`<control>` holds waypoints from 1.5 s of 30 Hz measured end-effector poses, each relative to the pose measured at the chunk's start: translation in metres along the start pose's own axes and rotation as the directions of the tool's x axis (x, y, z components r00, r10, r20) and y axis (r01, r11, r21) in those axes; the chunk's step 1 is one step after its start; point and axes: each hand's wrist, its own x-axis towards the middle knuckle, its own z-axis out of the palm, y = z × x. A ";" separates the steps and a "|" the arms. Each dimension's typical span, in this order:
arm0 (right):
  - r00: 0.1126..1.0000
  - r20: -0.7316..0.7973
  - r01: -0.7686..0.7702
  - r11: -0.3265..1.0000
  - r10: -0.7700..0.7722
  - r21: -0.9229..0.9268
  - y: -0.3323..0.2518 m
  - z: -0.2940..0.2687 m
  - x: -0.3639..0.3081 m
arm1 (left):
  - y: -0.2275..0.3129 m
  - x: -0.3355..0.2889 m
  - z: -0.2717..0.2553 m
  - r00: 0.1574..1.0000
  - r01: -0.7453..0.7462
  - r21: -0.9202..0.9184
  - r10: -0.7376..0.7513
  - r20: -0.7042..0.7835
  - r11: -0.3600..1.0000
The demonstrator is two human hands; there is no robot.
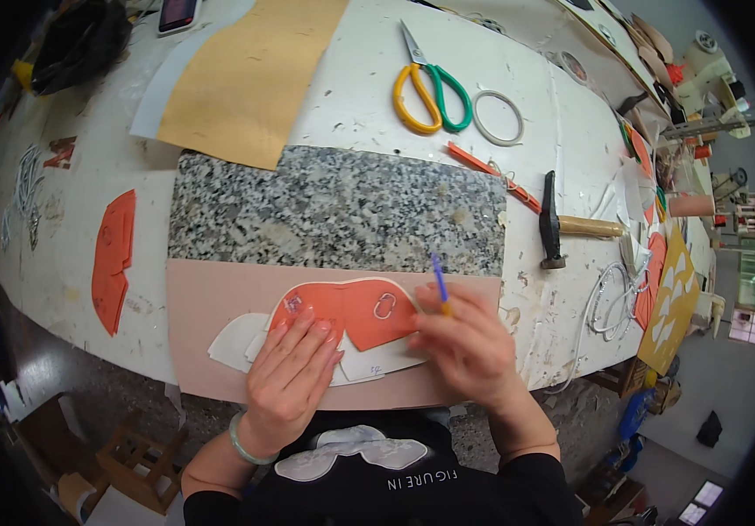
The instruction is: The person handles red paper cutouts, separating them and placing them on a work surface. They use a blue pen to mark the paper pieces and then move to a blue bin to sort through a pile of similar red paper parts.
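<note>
An orange cut piece, with a notch in its lower edge and small marks drawn on it, lies on a larger white pattern piece. Fingers stretched flat, my left hand presses on the left part of the orange piece. My right hand is closed around a slim blue-and-yellow pen, close to the right end of the orange piece. The pen's blue end points up and away; its lower end is hidden by the fingers. Another white piece shows beside my left hand.
Under the pieces is a pink board, with a speckled stone slab beyond it. Scissors, a tape roll and a hammer lie beyond and right. A second orange piece lies left, a tan sheet far left.
</note>
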 end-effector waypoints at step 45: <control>0.999 0.026 -0.024 0.993 0.021 0.118 0.011 0.022 -0.016 | -0.003 -0.004 -0.001 0.999 0.033 0.039 -0.032 -0.018 0.999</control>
